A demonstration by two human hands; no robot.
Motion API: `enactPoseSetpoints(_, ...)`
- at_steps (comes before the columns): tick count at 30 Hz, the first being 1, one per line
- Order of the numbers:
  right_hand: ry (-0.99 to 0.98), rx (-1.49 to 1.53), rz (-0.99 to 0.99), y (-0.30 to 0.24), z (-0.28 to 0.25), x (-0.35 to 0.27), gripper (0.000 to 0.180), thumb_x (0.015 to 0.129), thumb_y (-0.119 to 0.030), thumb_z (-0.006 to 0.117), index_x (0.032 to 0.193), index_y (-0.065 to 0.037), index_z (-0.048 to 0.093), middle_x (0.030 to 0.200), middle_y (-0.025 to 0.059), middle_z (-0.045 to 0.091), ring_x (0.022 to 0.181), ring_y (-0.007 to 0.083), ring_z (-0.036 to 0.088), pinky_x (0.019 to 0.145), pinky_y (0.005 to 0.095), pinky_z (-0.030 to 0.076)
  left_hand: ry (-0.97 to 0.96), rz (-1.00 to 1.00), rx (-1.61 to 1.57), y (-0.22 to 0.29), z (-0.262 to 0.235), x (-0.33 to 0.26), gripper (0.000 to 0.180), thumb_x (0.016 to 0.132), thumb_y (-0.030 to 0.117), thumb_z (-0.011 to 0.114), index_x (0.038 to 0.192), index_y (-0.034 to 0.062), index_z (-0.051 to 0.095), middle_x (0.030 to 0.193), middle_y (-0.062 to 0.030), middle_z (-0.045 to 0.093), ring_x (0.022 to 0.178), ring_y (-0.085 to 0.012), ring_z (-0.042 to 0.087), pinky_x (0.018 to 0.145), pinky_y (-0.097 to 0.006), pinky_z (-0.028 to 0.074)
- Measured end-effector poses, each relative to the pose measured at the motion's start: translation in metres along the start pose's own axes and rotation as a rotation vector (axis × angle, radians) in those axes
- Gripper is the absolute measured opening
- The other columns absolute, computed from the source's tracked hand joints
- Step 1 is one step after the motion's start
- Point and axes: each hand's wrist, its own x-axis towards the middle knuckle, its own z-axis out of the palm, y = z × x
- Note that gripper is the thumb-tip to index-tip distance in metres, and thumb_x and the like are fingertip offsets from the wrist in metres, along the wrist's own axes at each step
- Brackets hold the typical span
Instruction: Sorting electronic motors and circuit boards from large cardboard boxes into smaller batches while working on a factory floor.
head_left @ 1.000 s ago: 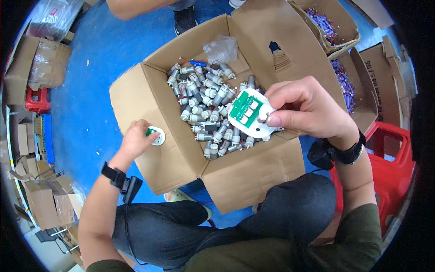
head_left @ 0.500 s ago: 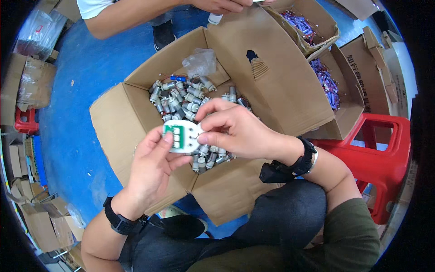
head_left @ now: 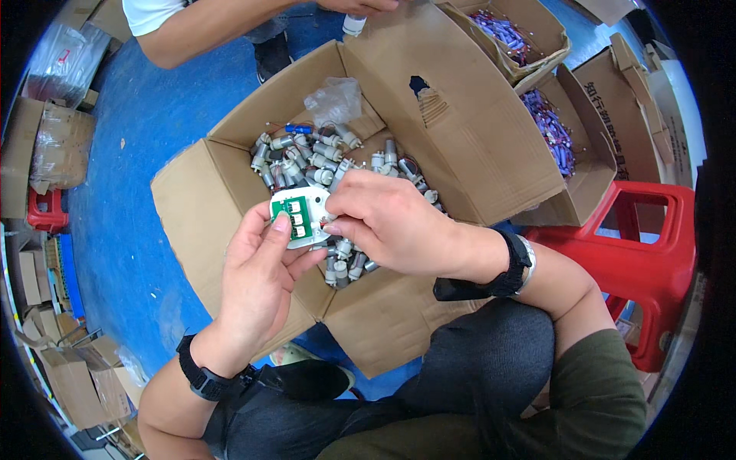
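Note:
My left hand (head_left: 259,280) grips a white plastic plate (head_left: 314,201) by its left side, thumb on top. On the plate sits a small green circuit board (head_left: 303,215) with a row of white connectors. My right hand (head_left: 402,226) is closed in a pinch at the plate's right edge. A tiny reddish bit shows by its fingertips, too small to name. Below both hands stands an open cardboard box (head_left: 245,165) with many small grey-and-white motors (head_left: 326,151), some with thin wires. My hands hide part of the motors.
A crumpled clear plastic bag (head_left: 337,101) lies in the box. Cartons of purple wired cylinders (head_left: 550,134) stand at the right, beyond a red stool (head_left: 652,253). Across the box is another person's arm (head_left: 207,31). More cartons (head_left: 61,146) line the left side.
My right fingers have drawn together into a tighter pinch at the plate's edge, and that hand has turned slightly. The plate has tilted a little. The other person's hand has shifted left.

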Motion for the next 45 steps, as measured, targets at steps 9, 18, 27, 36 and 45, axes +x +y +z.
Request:
enactPoseSetpoints(9, -0.053, -0.202, -0.177, -0.001, -0.003, -0.002, 0.013, 0.072, -0.001, 0.049, 0.085, -0.002, 0.045, 0.078, 0.014, 0.047, 0.072, 0.0318, 0.052, 0.06, 0.0377, 0.044, 0.009, 0.004, 0.009, 0.002, 0.004, -0.004, 0.019, 0.092, 0.019, 0.04, 0.104, 0.0043, 0.043, 0.098, -0.0067, 0.056, 0.087, -0.0139, 0.056, 0.075, -0.028, 0.048)
enactPoseSetpoints(18, 0.01, -0.188, -0.076, 0.007, 0.0, -0.004, 0.014, 0.071, 0.001, 0.06, 0.081, 0.0, 0.049, 0.077, 0.0117, 0.047, 0.07, 0.0284, 0.051, 0.061, 0.034, 0.041, 0.0, 0.002, -0.009, 0.0, 0.003, -0.002, 0.021, 0.091, 0.02, 0.042, 0.105, 0.0048, 0.043, 0.098, -0.0065, 0.056, 0.089, -0.0151, 0.056, 0.078, -0.029, 0.047)
enactPoseSetpoints(27, -0.024, -0.006, -0.001, -0.001, -0.001, -0.001, 0.008, 0.075, -0.001, 0.055, 0.081, 0.001, 0.05, 0.081, 0.0149, 0.047, 0.075, 0.0335, 0.05, 0.064, 0.0389, 0.041, -0.013, 0.019, 0.002, 0.0, 0.006, 0.0, 0.02, 0.091, 0.019, 0.041, 0.105, 0.0044, 0.042, 0.099, -0.0071, 0.055, 0.09, -0.0149, 0.056, 0.078, -0.029, 0.047)
enactPoseSetpoints(36, 0.039, 0.016, 0.019, -0.003, -0.003, 0.0, 0.009, 0.073, -0.002, 0.058, 0.08, 0.001, 0.053, 0.079, 0.0132, 0.046, 0.075, 0.0304, 0.05, 0.065, 0.0358, 0.041, -0.032, 0.06, 0.046, -0.001, 0.009, -0.002, 0.022, 0.092, 0.018, 0.04, 0.109, 0.0045, 0.039, 0.103, -0.0071, 0.054, 0.092, -0.0138, 0.055, 0.079, -0.029, 0.047)
enactPoseSetpoints(45, 0.033, 0.066, 0.026, -0.005, -0.006, 0.001, 0.01, 0.072, -0.003, 0.059, 0.08, 0.001, 0.054, 0.077, 0.0128, 0.047, 0.073, 0.0294, 0.051, 0.064, 0.0348, 0.042, -0.048, 0.076, 0.027, -0.002, 0.01, -0.006, 0.027, 0.092, 0.022, 0.04, 0.114, 0.0057, 0.037, 0.107, -0.0062, 0.051, 0.096, -0.0137, 0.053, 0.08, -0.028, 0.047)
